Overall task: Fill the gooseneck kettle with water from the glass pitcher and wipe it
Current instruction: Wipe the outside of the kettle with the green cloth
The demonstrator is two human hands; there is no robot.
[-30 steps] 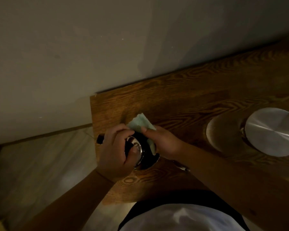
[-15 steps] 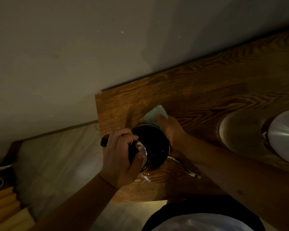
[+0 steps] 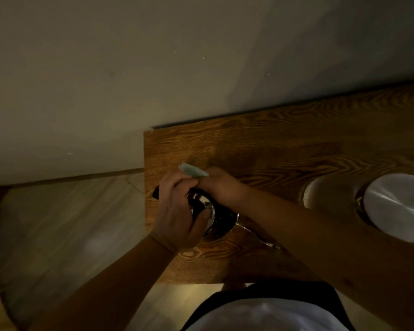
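Note:
The dark, shiny gooseneck kettle [image 3: 221, 219] stands on the wooden table [image 3: 273, 151] near its left end, seen from above. My left hand [image 3: 177, 211] grips the kettle's black handle, thumb on the rim. My right hand [image 3: 219, 187] holds a pale green cloth [image 3: 193, 170] against the kettle's far side. The thin spout [image 3: 261, 240] pokes out under my right forearm. The glass pitcher [image 3: 330, 194] stands to the right, its body dim and see-through.
A round silver lid [image 3: 399, 206] lies at the right edge beside the pitcher. A plain wall rises behind the table. Left of the table's edge the floor drops away, with pale tiles and a wooden object at the lower left corner.
My right hand with the cloth has slid round the kettle's far side toward my left hand. The left hand keeps its grip on the handle.

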